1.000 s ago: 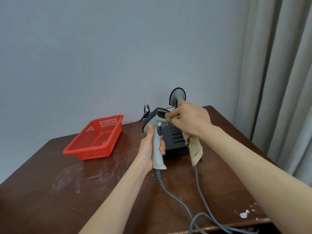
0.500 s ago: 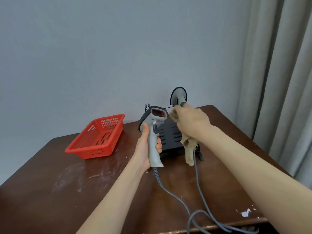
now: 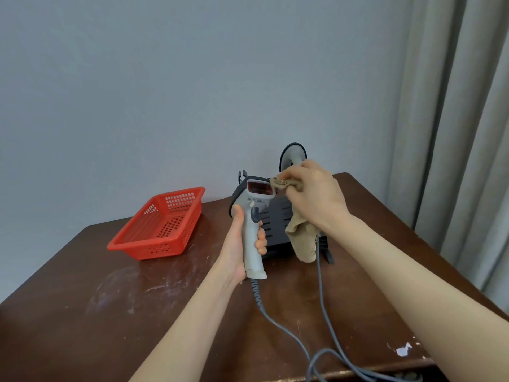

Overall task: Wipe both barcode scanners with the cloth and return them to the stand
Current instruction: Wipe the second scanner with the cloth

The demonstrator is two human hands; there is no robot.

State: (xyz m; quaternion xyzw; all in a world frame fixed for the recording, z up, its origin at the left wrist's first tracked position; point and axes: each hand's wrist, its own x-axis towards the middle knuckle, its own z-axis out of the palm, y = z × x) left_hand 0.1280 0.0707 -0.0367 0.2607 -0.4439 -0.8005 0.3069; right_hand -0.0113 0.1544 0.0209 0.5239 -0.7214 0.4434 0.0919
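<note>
Left hand (image 3: 238, 245) grips a barcode scanner (image 3: 252, 216) upright, right hand (image 3: 314, 197) pinches a cloth (image 3: 286, 184) at its window — wipe gently, hold steady.

Left hand (image 3: 239, 245) grips scanner (image 3: 252, 216); right hand (image 3: 316, 197) presses cloth (image 3: 286, 186) beside it.

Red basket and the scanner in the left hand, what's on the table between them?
Nothing. In the head view the stretch of table between the red basket and the scanner, gripped by the left hand, is bare scuffed wood.
</note>
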